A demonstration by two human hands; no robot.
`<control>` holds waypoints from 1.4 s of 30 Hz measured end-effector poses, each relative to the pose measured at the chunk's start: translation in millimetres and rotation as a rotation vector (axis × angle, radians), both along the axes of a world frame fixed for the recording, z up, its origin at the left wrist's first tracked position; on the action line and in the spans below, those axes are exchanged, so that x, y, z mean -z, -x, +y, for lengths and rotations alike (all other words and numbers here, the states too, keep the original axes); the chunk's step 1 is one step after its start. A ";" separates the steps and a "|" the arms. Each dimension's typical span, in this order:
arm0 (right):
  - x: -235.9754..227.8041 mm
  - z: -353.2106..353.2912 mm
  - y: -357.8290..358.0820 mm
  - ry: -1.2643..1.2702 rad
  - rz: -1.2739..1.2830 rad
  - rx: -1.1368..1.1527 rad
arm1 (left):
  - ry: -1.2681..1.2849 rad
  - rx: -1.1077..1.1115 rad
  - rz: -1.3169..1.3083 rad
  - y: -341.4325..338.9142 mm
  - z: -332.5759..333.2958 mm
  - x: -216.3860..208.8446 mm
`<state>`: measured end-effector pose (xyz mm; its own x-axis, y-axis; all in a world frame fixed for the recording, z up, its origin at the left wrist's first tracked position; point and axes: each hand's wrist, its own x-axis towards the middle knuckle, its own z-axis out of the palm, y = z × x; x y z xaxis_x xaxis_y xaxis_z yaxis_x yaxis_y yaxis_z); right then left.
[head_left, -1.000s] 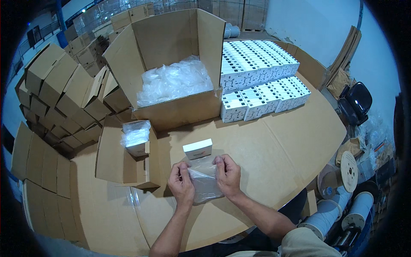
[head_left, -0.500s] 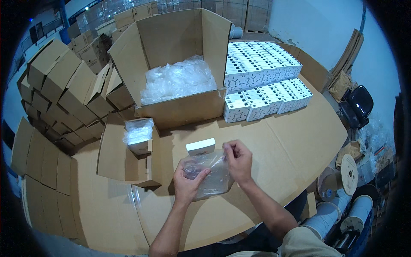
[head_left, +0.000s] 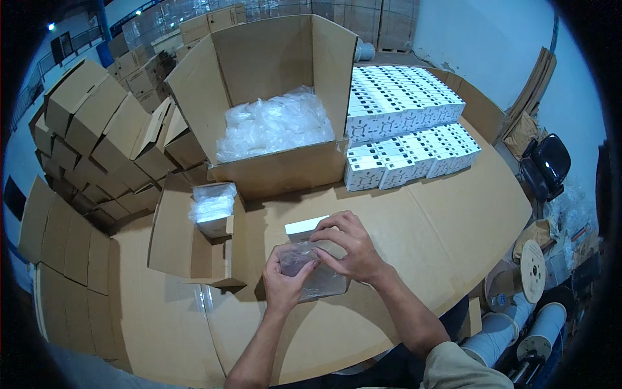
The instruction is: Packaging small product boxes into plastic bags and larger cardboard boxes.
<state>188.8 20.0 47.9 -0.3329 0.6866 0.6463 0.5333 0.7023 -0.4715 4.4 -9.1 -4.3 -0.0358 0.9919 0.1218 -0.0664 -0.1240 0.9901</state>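
Observation:
Between my hands is a clear plastic bag (head_left: 324,284), its lower part hanging over the cardboard surface. My left hand (head_left: 283,275) grips its left side, thumb across the front. At the bag's top edge, the bent thumb and fingers of my right hand (head_left: 353,249) pinch the film. A small white box (head_left: 303,229) stands just behind the bag, partly covered by my right fingers. To the left is an open small carton (head_left: 172,236), where wrapped white boxes (head_left: 215,206) fill the far end.
A large open carton (head_left: 278,162) full of clear plastic bags (head_left: 275,123) stands at the back. Beside it, white boxes (head_left: 402,107) are stacked in rows. Brown cartons (head_left: 107,139) pile up at the left. Cable spools (head_left: 541,330) and a black chair (head_left: 547,165) are at the right.
My right hand has moved left and down, from the bag's upper right corner to its top edge near my left thumb. The whole view has shifted slightly.

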 end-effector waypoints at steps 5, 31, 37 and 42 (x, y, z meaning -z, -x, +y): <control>2.5 -0.8 1.1 0.025 0.007 0.011 | 0.018 0.003 0.074 -2.5 -1.6 -7.5; -2.5 -12.3 1.1 -0.023 -0.098 -0.059 | 0.027 -0.066 0.259 2.8 0.8 0.3; -0.7 -14.7 2.8 0.034 -0.194 -0.081 | 0.045 0.026 0.185 4.0 -0.9 -0.8; 1.9 -14.1 -0.6 0.032 -0.141 -0.142 | 0.077 0.266 0.248 6.4 -3.9 -9.0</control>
